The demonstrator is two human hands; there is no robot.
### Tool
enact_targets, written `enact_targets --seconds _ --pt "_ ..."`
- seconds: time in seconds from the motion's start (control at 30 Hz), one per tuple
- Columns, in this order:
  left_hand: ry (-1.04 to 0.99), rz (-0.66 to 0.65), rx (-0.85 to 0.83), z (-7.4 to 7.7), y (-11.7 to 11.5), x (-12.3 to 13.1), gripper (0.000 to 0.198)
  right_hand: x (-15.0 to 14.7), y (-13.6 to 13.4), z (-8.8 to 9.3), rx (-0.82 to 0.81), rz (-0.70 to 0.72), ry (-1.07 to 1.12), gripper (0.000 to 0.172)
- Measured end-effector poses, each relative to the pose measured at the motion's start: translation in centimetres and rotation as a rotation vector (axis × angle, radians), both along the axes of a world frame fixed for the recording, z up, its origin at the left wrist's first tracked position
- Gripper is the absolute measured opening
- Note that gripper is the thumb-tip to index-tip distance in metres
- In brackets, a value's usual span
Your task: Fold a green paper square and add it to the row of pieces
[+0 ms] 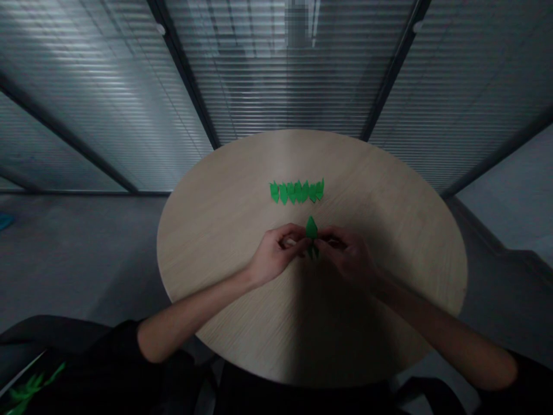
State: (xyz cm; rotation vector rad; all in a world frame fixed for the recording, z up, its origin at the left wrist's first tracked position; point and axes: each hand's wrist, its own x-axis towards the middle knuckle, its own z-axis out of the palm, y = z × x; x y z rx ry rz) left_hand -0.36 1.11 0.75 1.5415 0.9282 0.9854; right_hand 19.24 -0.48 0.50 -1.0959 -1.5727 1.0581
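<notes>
A round, fine-grained pale-wood table (389,219) carries a row of overlapping folded green paper shapes (296,191) (crisp, pointed). Just nearer, well inside the rim, the left hand (276,253) and right hand (345,253) narrowly pinch a pointed green paper piece (311,230).

Floor-to-ceiling glass walls (276,75) backed by pale grey horizontal slatted blinds surround the space, divided by slim dark metal mullions (184,69). A round table (224,230) with a pale, fine-grained wood top stands on a smooth grey floor (78,259). A small blue object (5,221) sits at the far left edge of the floor. The light is dim and cool, with soft pale streaks across the blinds.
</notes>
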Motion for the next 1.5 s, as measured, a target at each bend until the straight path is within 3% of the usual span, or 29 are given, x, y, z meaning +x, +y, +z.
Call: enact_targets --seconds 0.33,0.67,1.33,1.5 --pt "-0.037 0.000 -0.010 0.07 0.05 0.18 0.032 -0.06 -0.09 0.22 -0.046 0.018 -0.068 0.020" --pt "-0.142 -0.084 -0.164 -0.25 0.17 0.21 0.027 0.10 0.03 0.24 -0.058 0.022 -0.032 0.019" --pt "0.062 -0.063 -0.089 -0.17 -0.15 0.28 0.035 0.13 0.36 0.41 -0.104 0.033 0.010 0.020" --pt "0.125 -0.037 0.005 -0.16 -0.21 0.09 0.025 0.14 0.39 0.44 -0.096 0.021 -0.007 0.019"
